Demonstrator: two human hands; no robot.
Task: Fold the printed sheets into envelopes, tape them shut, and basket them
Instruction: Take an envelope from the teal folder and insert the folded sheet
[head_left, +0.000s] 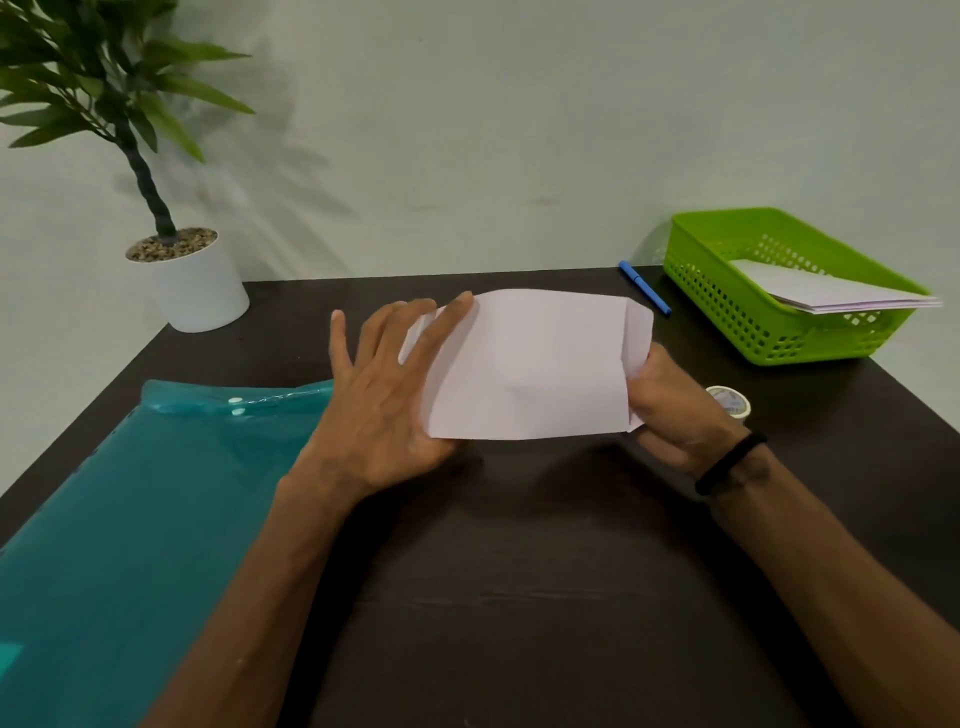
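Around us: teal folder (130, 519), potted plant (182, 280), blue pen (644, 287), tape roll (730, 401), green basket (727, 317) holding envelopes (831, 296). Folded sheet (530, 364) between our hands: left hand (384, 395) spread flat, fingers on its left end; right hand (670, 410) pinches its right edge.

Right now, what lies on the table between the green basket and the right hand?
In the head view, only the tape roll sits between basket and right hand.

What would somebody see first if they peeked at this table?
First, the white folded sheet in the middle of the dark table, with the left hand flat on its left edge and the right hand pinching its right end. Next, the bright green basket at the back right, with white paper inside, and the teal folder at the front left.
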